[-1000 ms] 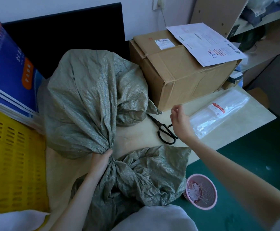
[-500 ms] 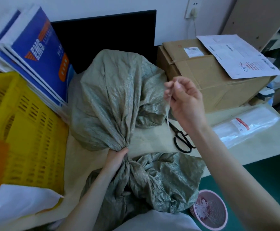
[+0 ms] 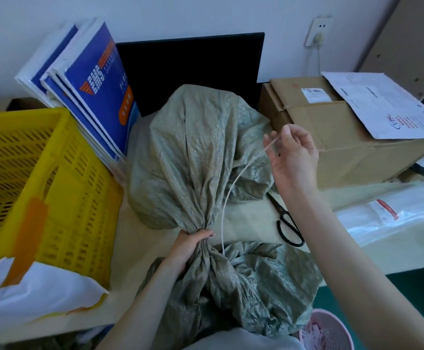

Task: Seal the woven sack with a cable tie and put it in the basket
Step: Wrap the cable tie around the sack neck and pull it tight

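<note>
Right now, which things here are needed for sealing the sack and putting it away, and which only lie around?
For the job:
- sack, neck gripped by left hand
- cable tie, held by right hand
- yellow basket

Lying about:
- scissors
- cardboard box
- blue booklets
- pink bin

— Left hand [image 3: 189, 246]?
— Clamped round the gathered neck of the woven sack [image 3: 193, 157], at centre on the table [image 3: 251, 215].
— Right hand [image 3: 293, 157]?
— Raised at two o'clock, pinching a pale cable tie [image 3: 227, 198] that curves down beside the neck.
— Basket [image 3: 62, 198]?
— Yellow, at nine o'clock. Scissors [image 3: 285, 223] at three.
</note>
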